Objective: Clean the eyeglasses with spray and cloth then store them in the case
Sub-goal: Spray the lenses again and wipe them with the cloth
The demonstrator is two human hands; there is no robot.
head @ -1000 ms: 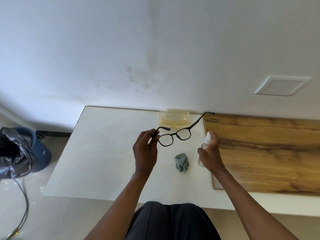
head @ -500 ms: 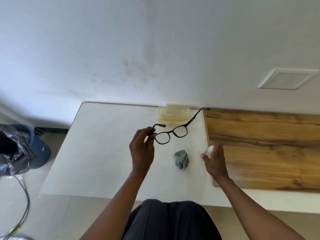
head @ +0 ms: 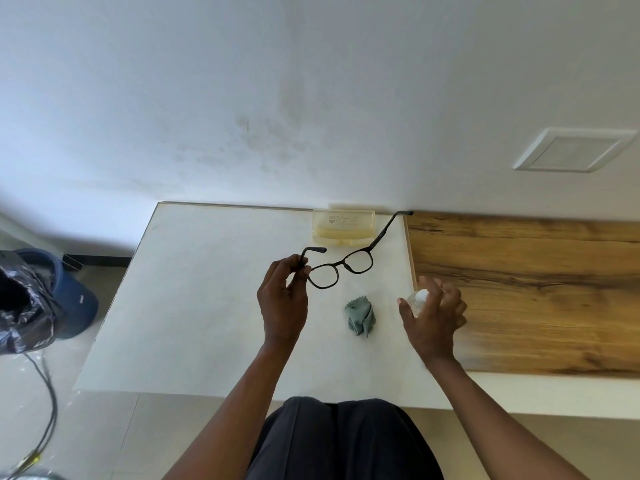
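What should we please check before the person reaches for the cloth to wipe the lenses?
1. Black-framed eyeglasses held securely: ok, the left hand pinches one temple, arms unfolded.
2. Small clear spray bottle set down and released: cannot tell, the right hand hides it, fingers spread.
3. Crumpled grey-green cloth reachable: ok, on the white tabletop between the hands.
4. Lenses wetted: cannot tell.
5. Translucent yellowish case ready: not ok, it looks closed by the wall.

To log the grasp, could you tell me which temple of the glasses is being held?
The left hand pinches the near-left temple of the glasses; the other temple points free toward the wall.
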